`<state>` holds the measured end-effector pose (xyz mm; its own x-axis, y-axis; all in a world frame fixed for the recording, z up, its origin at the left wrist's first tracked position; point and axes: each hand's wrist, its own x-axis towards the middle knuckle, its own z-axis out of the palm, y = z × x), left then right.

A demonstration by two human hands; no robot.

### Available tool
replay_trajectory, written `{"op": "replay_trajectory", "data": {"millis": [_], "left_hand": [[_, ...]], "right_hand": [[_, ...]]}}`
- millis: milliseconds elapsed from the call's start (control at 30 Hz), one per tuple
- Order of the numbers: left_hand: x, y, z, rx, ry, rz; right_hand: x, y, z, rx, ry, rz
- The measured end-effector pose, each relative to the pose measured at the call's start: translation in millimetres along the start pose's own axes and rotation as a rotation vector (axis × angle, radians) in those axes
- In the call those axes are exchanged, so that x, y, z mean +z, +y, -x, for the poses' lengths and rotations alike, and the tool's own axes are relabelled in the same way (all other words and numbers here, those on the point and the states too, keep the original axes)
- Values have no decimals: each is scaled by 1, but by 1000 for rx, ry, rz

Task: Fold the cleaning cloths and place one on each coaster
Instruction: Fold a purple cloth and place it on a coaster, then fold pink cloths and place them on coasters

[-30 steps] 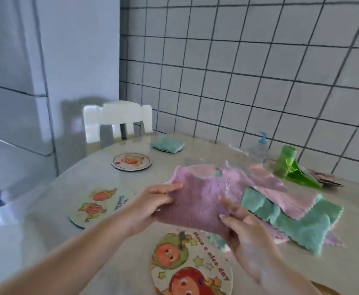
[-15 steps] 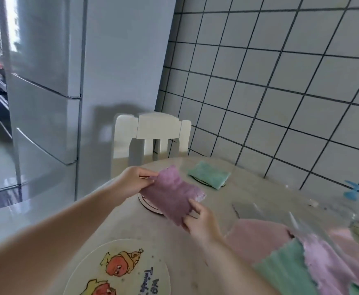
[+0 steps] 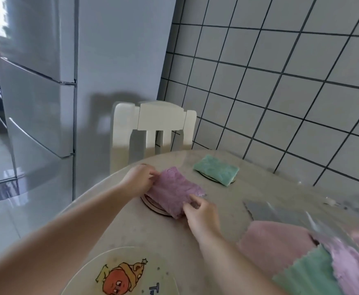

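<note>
Round marble table (image 3: 131,231) beside tiled wall (image 3: 280,81)

Home kitchen: fridge (image 3: 40,81), tiled wall (image 3: 280,81)

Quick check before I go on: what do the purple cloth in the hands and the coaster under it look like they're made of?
Purple cloth: looks like soft microfibre or fleece, matte and fuzzy with a nubbly pile; it drapes limply between the left hand and right hand. Coaster: seems a thin rigid disc, perhaps wood or pressed board, judging by its pale tan rim; its top is covered, so the finish stays unclear.
</note>
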<state>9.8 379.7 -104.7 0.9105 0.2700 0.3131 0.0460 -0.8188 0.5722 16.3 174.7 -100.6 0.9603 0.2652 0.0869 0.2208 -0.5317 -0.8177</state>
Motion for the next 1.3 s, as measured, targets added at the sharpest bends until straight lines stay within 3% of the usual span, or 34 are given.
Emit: {"op": "replay_trajectory", "data": {"millis": [100,200,333,433,500,633,733,833,900,1100,1300], "left_hand": [[1,15,12,78,56,-80],[3,28,23,156,-119,-259],[10,33,37,-6,-323,-401],[7,38,35,-52,-359,-443],[2,43,33,-40,-323,-458],[-5,63,46,27,-47,-212],[-3,96,71,113,54,-56],[2,133,102,324,103,57],[8,157,124,417,50,129],[42,235,175,419,-211,237],[80,313,205,497,-359,225]], "right_hand": [[0,-6,11,-158,33,300],[3,-7,19,-246,-129,535],[4,4,22,-229,-263,655],[-6,0,23,-251,-296,723],[-17,-7,30,-317,-220,672],[-49,-19,57,-441,-41,501],[-78,-14,81,-525,-30,535],[-112,0,110,-556,-21,581],[-138,14,132,-529,-31,581],[-218,69,200,-432,31,684],[-287,127,255,-261,72,748]]}}
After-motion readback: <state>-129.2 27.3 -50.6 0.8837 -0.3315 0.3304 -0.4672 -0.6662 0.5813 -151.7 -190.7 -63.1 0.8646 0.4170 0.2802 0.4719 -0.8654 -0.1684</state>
